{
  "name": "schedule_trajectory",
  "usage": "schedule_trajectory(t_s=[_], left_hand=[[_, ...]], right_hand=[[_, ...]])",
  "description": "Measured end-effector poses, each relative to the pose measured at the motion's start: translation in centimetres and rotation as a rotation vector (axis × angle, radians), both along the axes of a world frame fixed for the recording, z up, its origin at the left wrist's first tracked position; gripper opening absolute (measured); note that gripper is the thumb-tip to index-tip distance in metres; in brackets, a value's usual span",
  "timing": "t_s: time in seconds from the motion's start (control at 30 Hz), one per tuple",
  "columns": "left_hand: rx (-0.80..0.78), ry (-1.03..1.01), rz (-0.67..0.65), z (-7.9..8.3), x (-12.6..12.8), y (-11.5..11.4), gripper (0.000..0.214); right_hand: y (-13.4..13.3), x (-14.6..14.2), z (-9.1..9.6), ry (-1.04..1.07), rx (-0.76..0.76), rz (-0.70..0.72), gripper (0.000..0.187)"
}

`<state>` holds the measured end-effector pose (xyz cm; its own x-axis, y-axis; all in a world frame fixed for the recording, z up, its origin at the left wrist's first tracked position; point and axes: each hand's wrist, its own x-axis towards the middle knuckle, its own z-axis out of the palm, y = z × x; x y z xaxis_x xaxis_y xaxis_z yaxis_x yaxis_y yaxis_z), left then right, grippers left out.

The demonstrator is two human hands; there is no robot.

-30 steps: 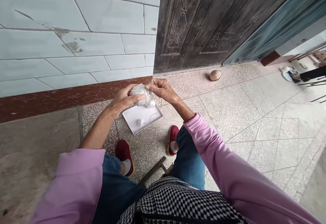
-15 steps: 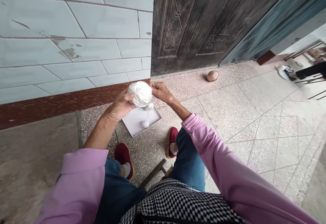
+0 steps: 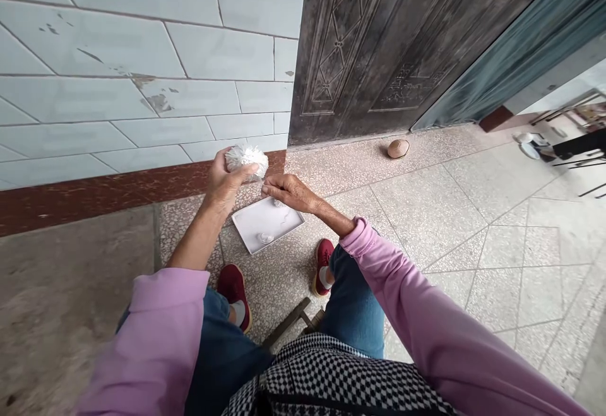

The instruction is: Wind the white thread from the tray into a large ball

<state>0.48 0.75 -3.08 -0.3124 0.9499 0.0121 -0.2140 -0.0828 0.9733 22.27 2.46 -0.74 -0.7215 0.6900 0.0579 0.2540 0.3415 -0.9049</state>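
In front of the wall my left hand (image 3: 224,182) is wrapped round a fluffy white ball (image 3: 246,156) of thin, ruffled strips, its thumb across the front. Just to the lower right of the ball, my right hand (image 3: 292,193) is closed in a pinch. What lies between those fingertips is too small to make out. Beneath both hands a shallow white tray (image 3: 249,217) rests on the floor. One small whitish ball (image 3: 265,238) lies near its front edge. A second small ball (image 3: 278,202) sits farther back, partly hidden by my right hand. A thin thread shows in the tray.
A tiled wall (image 3: 146,106) and a dark carved door (image 3: 360,50) stand close ahead. By the door lies a round brownish object (image 3: 398,148). My knees and red shoes (image 3: 231,290) flank a piece of wooden frame (image 3: 286,321). Dark furniture legs stand far right.
The white ball has turned in my left hand and now shows a ruffled side. My right hand has dropped lower, covering part of the tray. The small front ball has shifted slightly.
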Motion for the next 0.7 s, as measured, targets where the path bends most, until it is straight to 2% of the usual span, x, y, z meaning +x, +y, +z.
schedule_trajectory(t_s=[0.1,0.3,0.5,0.7], left_hand=[[-0.065,0.220,0.005,0.2,-0.2,-0.3,0.086],[-0.085,0.458,-0.271,1.5,-0.2,-1.6,0.078],[-0.134,0.288,-0.510,2.0,0.7,-2.5,0.076],[-0.112,0.017,-0.632,3.2,1.5,-3.5,0.083]], right_hand=[[-0.2,0.3,1.4,0.029,-0.035,-0.057,0.050],[0.8,1.5,3.4,0.173,-0.065,-0.289,0.062],[1.6,2.3,3.3,0.257,-0.115,-0.349,0.073],[1.6,2.4,2.9,0.249,-0.146,-0.388,0.071]])
